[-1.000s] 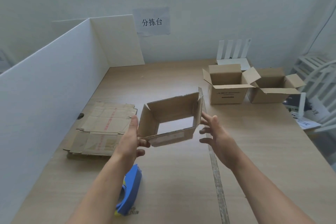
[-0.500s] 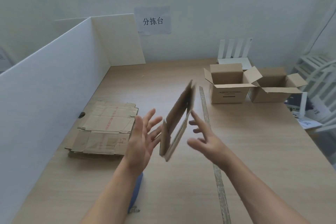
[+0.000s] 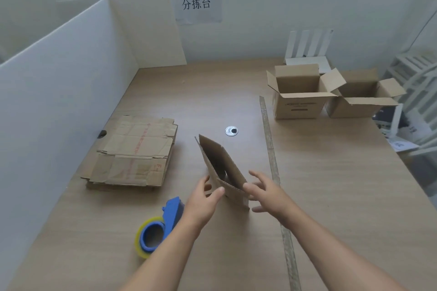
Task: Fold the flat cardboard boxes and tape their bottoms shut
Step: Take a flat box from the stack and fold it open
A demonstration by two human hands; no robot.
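— Two hands are working on one thing. What are they doing?

— The left hand (image 3: 203, 203) is pinching the near edge of a squashed brown cardboard box (image 3: 222, 168), thumb on one side and fingers curling round the other. The right hand (image 3: 272, 196) is lying open, fingers spread wide, with only its thumb touching the box's other side.

— Where is the box sitting?

— It is standing on its edge, just to the right of the blue plastic tape holder (image 3: 160, 227) and a bit farther back. Its low corner seems to be touching the light wooden table (image 3: 331, 196). It is leaning over, not a square yet.

— Why are the hands holding it like that?

— I think they are pushing from both sides so it is popping open. Then the bottom flaps can go down.

— Why is the tape holder lying so close?

— Probably so a hand can grab it fast when the bottom needs tape.

— And the other boxes?

— A stack of flat brown cardboard sheets (image 3: 134, 153) is waiting behind the tape holder, a little to its left. Two open-topped brown boxes (image 3: 298, 101) are sitting far behind it, off to the right. They are looking done to me.
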